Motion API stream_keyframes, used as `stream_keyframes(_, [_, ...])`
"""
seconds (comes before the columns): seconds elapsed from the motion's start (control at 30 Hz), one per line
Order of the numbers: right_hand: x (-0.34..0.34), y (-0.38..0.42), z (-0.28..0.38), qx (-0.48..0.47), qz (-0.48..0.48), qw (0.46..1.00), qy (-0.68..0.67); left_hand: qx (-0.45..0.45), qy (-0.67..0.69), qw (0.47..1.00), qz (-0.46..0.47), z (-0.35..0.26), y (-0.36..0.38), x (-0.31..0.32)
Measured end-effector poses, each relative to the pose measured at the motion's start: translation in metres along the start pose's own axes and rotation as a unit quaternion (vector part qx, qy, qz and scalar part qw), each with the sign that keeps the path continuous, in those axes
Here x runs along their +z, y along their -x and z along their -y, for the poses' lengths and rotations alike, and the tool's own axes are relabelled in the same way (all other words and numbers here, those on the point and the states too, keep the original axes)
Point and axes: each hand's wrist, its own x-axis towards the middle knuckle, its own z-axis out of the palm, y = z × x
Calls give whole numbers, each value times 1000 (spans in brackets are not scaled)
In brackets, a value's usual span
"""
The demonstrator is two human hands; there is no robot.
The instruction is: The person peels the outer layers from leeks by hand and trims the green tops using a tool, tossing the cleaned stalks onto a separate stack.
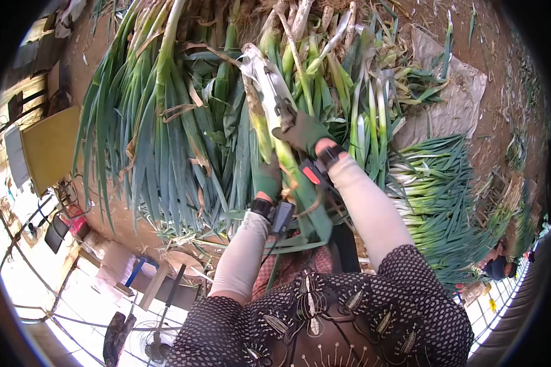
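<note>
My left hand [267, 177], in a green glove, is wrapped round the lower, leafy part of a large green onion [263, 79] in front of my body. Higher up, my right hand [306, 131], gloved too, has its fingers closed on the white stalk. A yellow-brown outer layer [257, 119] stands apart along the stalk's left side. Broad green leaves [315, 217] hang down from the onion toward my lap. Both wrists carry dark straps with small devices. My fingertips are partly hidden.
Large untrimmed green onions [153, 134] lie heaped ahead and left. Cleaned ones [434, 189] are piled at the right. A pale sack [450, 92] lies on bare soil at upper right. A yellowish board [52, 150] and a fan [157, 348] stand at the left.
</note>
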Motion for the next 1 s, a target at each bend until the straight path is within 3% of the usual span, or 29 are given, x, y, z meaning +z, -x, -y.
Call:
stream_keyframes(0.07, [-20, -2, 0, -38, 110, 988, -105, 120, -74, 989, -45, -3, 11, 26])
stream_keyframes(0.1, [-27, -1, -5, -67, 109, 985, -111, 140, -119, 983, -21, -14, 13, 32])
stream_keyframes(0.17, [-49, 15, -26, -103, 103, 982, -118, 63, 27, 996, 63, -45, 22, 38])
stream_keyframes(0.2, [-63, 36, -43, -140, 78, 956, -245, -37, 213, 969, 118, -89, 26, 13])
stream_keyframes(0.23, [-78, 54, -59, -177, 43, 939, -293, -80, 276, 944, 163, -107, 27, 8])
stream_keyframes(0.27, [-107, 78, -76, -117, 74, 947, -289, 18, 376, 906, 194, -132, 25, -11])
stream_keyframes(0.3, [-138, 107, -78, -88, 55, 936, -336, 13, 318, 925, 206, -140, 15, -23])
stream_keyframes(0.33, [-166, 134, -86, -68, -16, 956, -286, 9, 259, 941, 218, -140, 1, -33])
stream_keyframes(0.37, [-182, 150, -115, -60, -76, 954, -283, 21, 293, 950, 106, -124, -16, -21])
stream_keyframes(0.4, [-207, 171, -128, 24, -87, 940, -329, 31, 323, 946, -7, -107, -34, -10])
stream_keyframes(0.47, [-240, 200, -155, 21, -184, 935, -302, 37, 73, 985, -151, -128, -64, -58])
stream_keyframes(0.53, [-264, 222, -203, 55, -240, 912, -328, 14, -142, 951, -275, -106, -108, -55])
stream_keyframes(0.57, [-268, 220, -196, 29, -255, 919, -299, -63, -141, 961, -228, -92, -125, -54])
stream_keyframes(0.63, [-264, 204, -175, 21, -243, 936, -254, -193, -207, 952, -118, -89, -146, -69])
stream_keyframes(0.67, [-260, 194, -172, 41, -215, 946, -238, -181, -202, 957, -103, -90, -150, -78])
stream_keyframes(0.73, [-229, 167, -213, 10, -181, 980, -77, -158, -198, 965, -72, -87, -157, -95])
stream_keyframes(0.77, [-216, 160, -198, 47, -135, 989, -20, -176, -176, 968, -34, -81, -164, -105])
stream_keyframes(0.83, [-178, 152, -174, -6, -143, 986, -86, -151, -147, 977, -27, -66, -165, -110])
stream_keyframes(0.87, [-163, 145, -171, -9, -78, 989, -121, -138, -134, 981, -23, -63, -164, -110])
stream_keyframes(0.93, [-129, 135, -162, -1, -10, 987, -161, -101, -157, 977, -105, -93, -117, -94])
stream_keyframes(1.0, [-107, 141, -131, -23, -13, 974, -224, -62, -146, 982, -106, -104, -73, -68])
